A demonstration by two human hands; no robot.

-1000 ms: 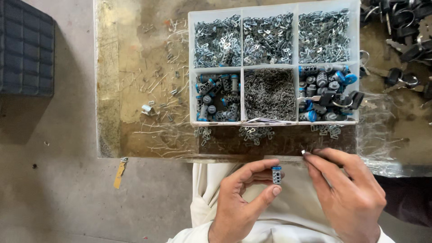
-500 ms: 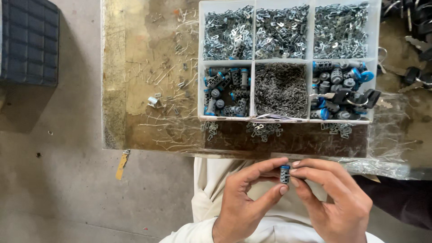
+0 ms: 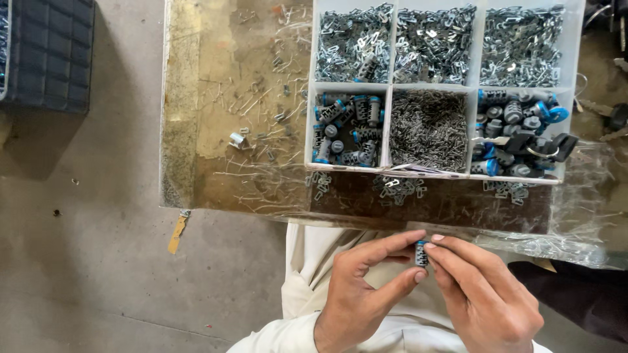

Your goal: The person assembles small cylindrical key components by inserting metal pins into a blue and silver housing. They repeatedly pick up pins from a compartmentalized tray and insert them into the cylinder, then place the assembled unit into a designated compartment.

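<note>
Right hand [image 3: 487,304] now closed in beside left hand [image 3: 366,287], both pinching the small grey-and-blue metal cylinder [image 3: 421,253] by its sides; likely light, rigid, slippery.

Small-parts assembly workshop. Evidence: worn, stained bench [image 3: 216,131] strewn with loose metal clips; white compartment tray [image 3: 388,88] sorted by part type — clips, pins, blue-capped cylinders; bare concrete floor [image 3: 85,261]; dark crate [image 3: 46,55] far left.
</note>
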